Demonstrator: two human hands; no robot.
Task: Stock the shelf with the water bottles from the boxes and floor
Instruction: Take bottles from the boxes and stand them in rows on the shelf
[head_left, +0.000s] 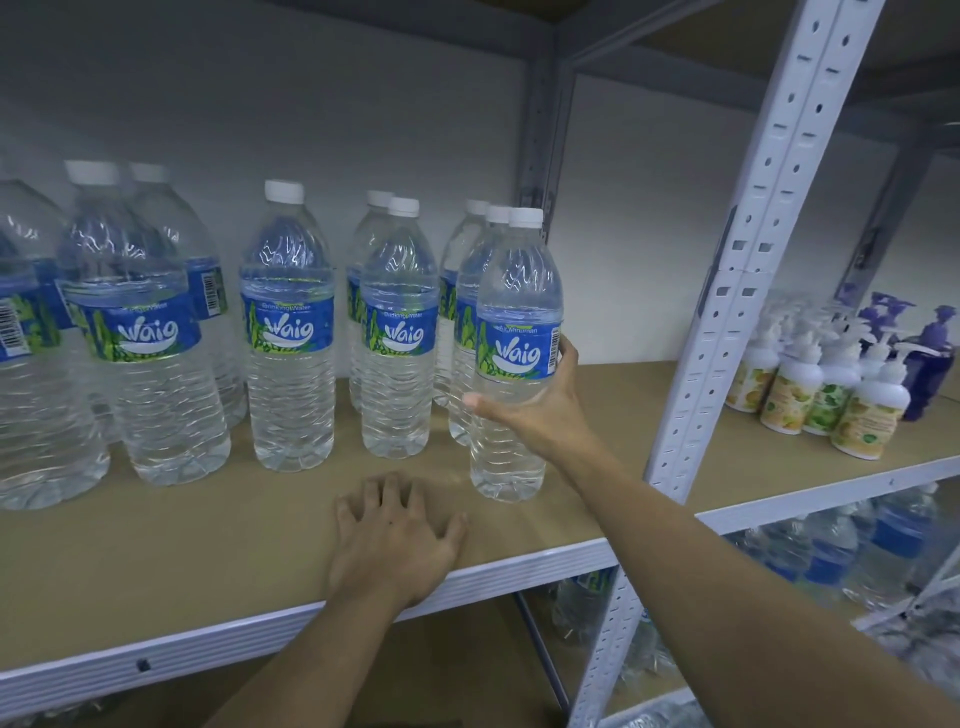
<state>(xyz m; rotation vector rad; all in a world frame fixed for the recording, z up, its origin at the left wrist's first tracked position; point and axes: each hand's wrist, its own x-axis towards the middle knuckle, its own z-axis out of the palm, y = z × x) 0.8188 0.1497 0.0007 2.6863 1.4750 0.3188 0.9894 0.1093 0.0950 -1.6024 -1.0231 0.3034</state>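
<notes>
My right hand (545, 400) grips a clear water bottle (514, 322) with a blue label and white cap, standing upright on the brown shelf board (208, 561) at the right end of the front row. Several more of the same water bottles (288, 332) stand in rows to its left and behind it. My left hand (395, 540) lies flat on the shelf board near its front edge, fingers spread, holding nothing.
A white perforated upright post (743, 291) stands just right of the held bottle. Beyond it, pump bottles (831, 395) of lotion fill the neighbouring shelf. More water bottles (831, 551) lie on the lower level at the right.
</notes>
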